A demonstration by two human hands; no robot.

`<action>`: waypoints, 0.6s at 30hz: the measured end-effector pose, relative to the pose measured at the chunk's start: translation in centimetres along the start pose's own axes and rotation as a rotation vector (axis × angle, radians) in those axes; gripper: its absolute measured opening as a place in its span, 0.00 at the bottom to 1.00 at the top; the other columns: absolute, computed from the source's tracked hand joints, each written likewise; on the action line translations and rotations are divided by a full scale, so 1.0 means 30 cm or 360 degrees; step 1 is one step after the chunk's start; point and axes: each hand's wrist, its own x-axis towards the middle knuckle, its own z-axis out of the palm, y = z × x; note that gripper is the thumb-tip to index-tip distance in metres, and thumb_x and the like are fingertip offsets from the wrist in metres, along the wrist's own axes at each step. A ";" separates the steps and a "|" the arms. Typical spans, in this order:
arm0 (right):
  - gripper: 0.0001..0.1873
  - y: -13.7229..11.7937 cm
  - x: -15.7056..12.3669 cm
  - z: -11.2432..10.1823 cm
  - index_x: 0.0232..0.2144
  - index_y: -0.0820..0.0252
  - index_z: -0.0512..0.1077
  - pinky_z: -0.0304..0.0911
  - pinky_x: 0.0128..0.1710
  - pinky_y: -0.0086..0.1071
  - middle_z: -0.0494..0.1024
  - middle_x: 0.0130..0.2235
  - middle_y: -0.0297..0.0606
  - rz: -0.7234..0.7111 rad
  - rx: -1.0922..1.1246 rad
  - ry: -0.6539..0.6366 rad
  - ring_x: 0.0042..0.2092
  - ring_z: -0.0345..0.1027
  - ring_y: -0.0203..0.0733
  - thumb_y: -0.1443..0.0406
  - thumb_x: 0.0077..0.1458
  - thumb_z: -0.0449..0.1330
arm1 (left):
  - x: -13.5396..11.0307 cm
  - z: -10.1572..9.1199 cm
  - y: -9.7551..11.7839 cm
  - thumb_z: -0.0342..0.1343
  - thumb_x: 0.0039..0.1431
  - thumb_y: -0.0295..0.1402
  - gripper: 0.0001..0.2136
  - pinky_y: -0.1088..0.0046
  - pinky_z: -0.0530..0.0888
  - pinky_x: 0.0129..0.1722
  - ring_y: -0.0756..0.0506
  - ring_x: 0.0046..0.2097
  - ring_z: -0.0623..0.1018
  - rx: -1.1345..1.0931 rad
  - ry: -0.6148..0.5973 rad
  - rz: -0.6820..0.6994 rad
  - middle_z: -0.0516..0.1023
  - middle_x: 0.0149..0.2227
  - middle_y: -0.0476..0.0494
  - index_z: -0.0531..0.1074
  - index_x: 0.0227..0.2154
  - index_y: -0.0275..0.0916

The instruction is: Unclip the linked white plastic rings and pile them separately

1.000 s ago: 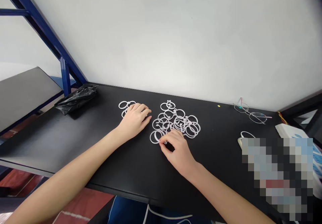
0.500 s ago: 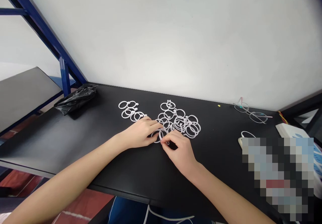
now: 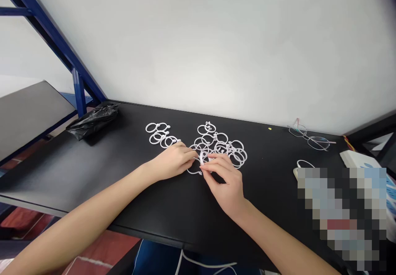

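Note:
Between the thumb and fingers of my right hand (image 3: 224,178) is a white curtain ring (image 3: 202,158), raised and turned nearly edge-on. My left hand (image 3: 176,159) lies just left of it, fingers curled and closed at the edge of another white ring (image 3: 194,172) low over the table; its fingertips are partly hidden. Behind both hands spreads a loose pile of white rings (image 3: 237,144) with small eyelets, some overlapping. Further left, a smaller group of the same rings (image 3: 151,128) lies in linked or overlapping pairs; I cannot tell which.
The black table (image 3: 148,213) meets a white wall (image 3: 198,52). A crumpled black plastic bag (image 3: 93,122) rests at the left, by a blue metal frame (image 3: 79,93). Eyeglasses (image 3: 318,143), a white box (image 3: 355,163) and a blurred-out object are at the right. A white cable (image 3: 207,264) hangs below the front edge.
My right hand has lifted its ring slightly up and away from the ring by my left hand, and now it stands more edge-on. My left hand has barely moved.

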 end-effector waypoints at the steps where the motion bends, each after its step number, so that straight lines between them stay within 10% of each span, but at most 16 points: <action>1: 0.11 0.002 -0.002 0.002 0.31 0.55 0.77 0.74 0.43 0.42 0.79 0.28 0.36 0.0002 0.0009 -0.0010 0.43 0.76 0.46 0.76 0.56 0.60 | 0.000 0.000 0.001 0.45 0.68 0.26 0.08 0.69 0.68 0.40 0.48 0.31 0.73 -0.0005 0.0021 0.0003 0.74 0.28 0.48 0.69 0.35 0.37; 6: 0.12 0.004 -0.010 0.008 0.35 0.56 0.77 0.75 0.43 0.41 0.81 0.33 0.38 0.0022 0.0097 -0.0084 0.43 0.76 0.45 0.76 0.58 0.58 | 0.001 -0.015 0.013 0.48 0.68 0.31 0.10 0.68 0.70 0.40 0.47 0.33 0.75 -0.0036 0.0263 -0.0001 0.75 0.33 0.46 0.66 0.48 0.35; 18: 0.10 -0.009 -0.005 0.006 0.36 0.56 0.75 0.75 0.39 0.35 0.80 0.36 0.38 0.0034 0.0147 -0.0149 0.38 0.77 0.41 0.74 0.58 0.58 | 0.001 -0.038 0.020 0.43 0.71 0.31 0.10 0.69 0.72 0.37 0.47 0.34 0.76 0.0030 0.0461 0.0058 0.78 0.33 0.43 0.69 0.38 0.37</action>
